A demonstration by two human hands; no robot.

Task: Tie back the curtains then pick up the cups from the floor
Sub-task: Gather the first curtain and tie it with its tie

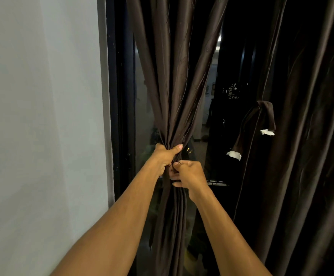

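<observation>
Two bare forearms reach up from the bottom edge toward the left curtain (175, 92), a dark brown panel bunched into a narrow bundle in front of the dark window glass (144, 108). The left hand (166, 156) grips the bundle at its narrowest point, fingers wrapped round it and thumb pressed across the front. Just below and touching it, the right hand (191, 175) has its fingers curled tight, pinching a dark bit of fabric against the bundle; whether that is a fold or a band cannot be told. A pale wall (42, 116) stands to the left. The right curtain (311, 146) hangs loose, with a brown tie-back (261, 118) draped on its edge.
</observation>
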